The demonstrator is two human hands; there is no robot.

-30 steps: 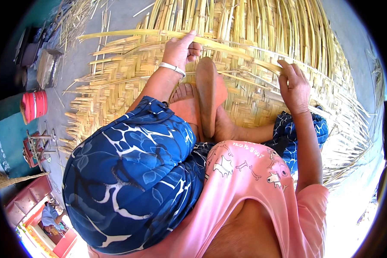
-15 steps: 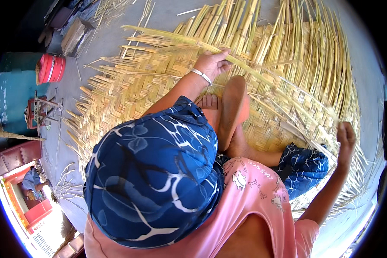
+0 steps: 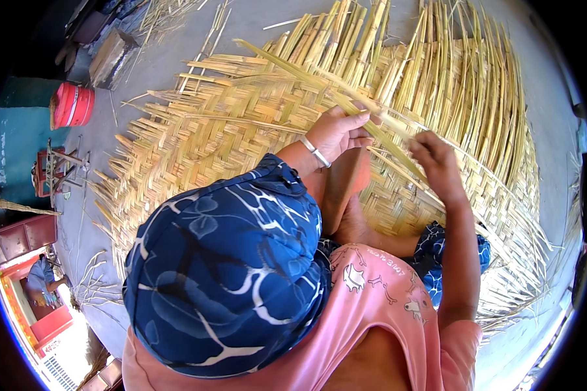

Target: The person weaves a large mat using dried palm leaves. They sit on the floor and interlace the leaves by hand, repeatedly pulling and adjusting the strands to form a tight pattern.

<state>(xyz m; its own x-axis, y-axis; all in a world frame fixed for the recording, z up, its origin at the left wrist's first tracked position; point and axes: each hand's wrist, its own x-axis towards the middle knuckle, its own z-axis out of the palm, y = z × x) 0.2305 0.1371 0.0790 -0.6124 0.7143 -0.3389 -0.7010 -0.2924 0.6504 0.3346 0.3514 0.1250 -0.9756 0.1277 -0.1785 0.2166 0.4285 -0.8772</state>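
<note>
A long pale yellow-green reed strip runs slantwise in front of me, over the woven mat. My left hand, with a white band at its wrist, is closed round the strip near its middle, thumb on top. Close by on the right, my right hand has bent fingers at a pale length of the strip, which is smeared by motion. Beneath both hands lies the herringbone-woven reed mat, with unwoven reeds fanning out along its far side. My sandalled foot rests on the mat below my left hand.
Blue patterned cloth over my knee fills the lower middle. At the left stand a red bucket and a small metal-legged frame. Loose dry stalks lie on the grey floor. Another person is at the far left doorway.
My right hand has come inward from the far right, close to my left hand. The left hand has shifted slightly right and nearer with the reed strip, whose far end moved right.
</note>
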